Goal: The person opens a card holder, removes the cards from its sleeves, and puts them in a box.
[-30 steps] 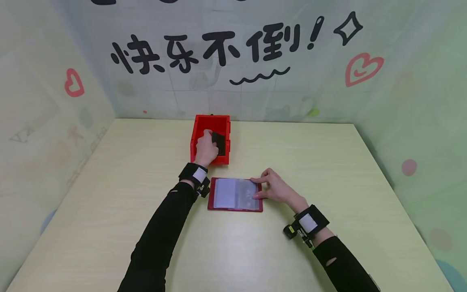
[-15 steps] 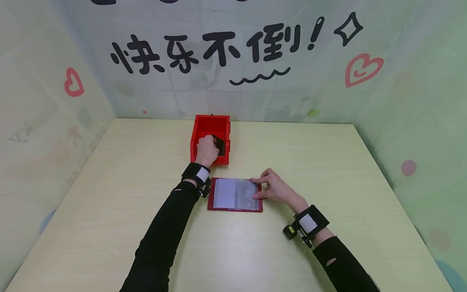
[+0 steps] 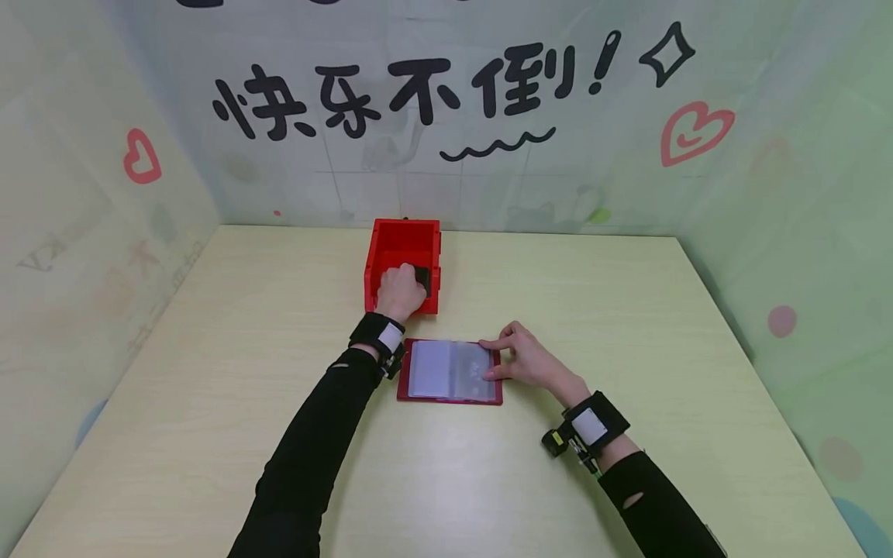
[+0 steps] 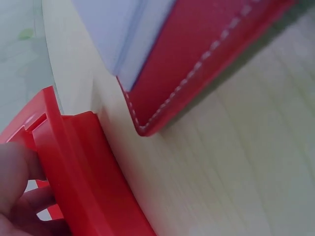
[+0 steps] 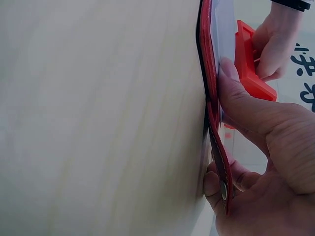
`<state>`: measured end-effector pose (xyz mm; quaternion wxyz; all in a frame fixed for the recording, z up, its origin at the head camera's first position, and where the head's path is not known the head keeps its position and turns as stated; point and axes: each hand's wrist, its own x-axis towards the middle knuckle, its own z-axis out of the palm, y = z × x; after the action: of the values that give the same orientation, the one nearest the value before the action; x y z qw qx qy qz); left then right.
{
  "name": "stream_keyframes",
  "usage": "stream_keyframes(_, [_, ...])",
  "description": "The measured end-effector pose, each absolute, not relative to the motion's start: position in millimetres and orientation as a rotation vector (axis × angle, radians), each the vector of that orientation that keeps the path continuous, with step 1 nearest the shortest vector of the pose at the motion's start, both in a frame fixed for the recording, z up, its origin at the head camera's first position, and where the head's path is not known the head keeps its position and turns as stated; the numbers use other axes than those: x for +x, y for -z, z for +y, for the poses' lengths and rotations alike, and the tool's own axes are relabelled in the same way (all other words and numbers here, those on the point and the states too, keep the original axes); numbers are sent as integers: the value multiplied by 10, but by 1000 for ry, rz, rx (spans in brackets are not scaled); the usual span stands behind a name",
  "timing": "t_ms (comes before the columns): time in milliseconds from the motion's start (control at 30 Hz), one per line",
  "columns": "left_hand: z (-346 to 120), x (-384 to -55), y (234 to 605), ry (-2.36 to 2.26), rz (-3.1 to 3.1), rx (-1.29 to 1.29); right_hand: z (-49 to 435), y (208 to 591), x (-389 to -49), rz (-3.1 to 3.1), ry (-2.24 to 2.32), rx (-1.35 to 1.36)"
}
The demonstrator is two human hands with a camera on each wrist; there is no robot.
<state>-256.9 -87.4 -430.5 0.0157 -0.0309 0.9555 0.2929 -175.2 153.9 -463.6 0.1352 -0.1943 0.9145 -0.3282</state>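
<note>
A red card holder (image 3: 401,372) lies spread on the table, its clear plastic sleeves (image 3: 430,370) facing up. At its right side my right hand (image 3: 528,358) grips the edge, thumb over the sleeves and forefinger at the far edge. A strap with a metal snap (image 5: 224,191) sticks out between thumb and fingers in the right wrist view. Beyond the holder, my left hand (image 3: 401,291) reaches into a red bin (image 3: 403,227) with bent fingers. A black flat object (image 3: 423,277) shows right beside its knuckles, partly covered; I cannot tell whether the fingers hold it.
The bin stands near the back of the pale wooden table (image 3: 593,302), just behind the holder. A printed cloth backdrop (image 3: 558,186) closes off the back and both sides. Each wrist wears a black strap with a small camera (image 3: 554,442).
My left hand has drawn slightly nearer and rightward inside the bin, its fingers bending more. The black object has shifted and shows less. My right hand and the card holder stay put.
</note>
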Motion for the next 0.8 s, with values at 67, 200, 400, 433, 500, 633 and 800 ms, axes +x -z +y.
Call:
stream_keyframes(67, [-878,-2561,4299,-898,2961,-103,1534,4637,-1753,2644,955,-562])
stream_keyframes(200, [-893,-2561,4304,-871,2951,-99,1527,4639,-1750,2643,955,-563])
stream_keyframes(400, [-948,-2507,4362,-896,3057,33,1520,4641,-1767,2650,938,-566])
stream_keyframes(433, [-959,-2471,4359,-925,3078,58,1517,4639,-1768,2651,935,-564])
stream_keyframes(500, [-978,-2393,4358,-996,3113,108,1513,4637,-1770,2653,930,-564])
stream_keyframes(633, [-1013,-2185,4327,-1133,3075,267,1514,4622,-1762,2651,932,-561])
stream_keyframes(800, [-1019,-1986,4371,-1061,2822,563,1533,4617,-1767,2659,923,-579])
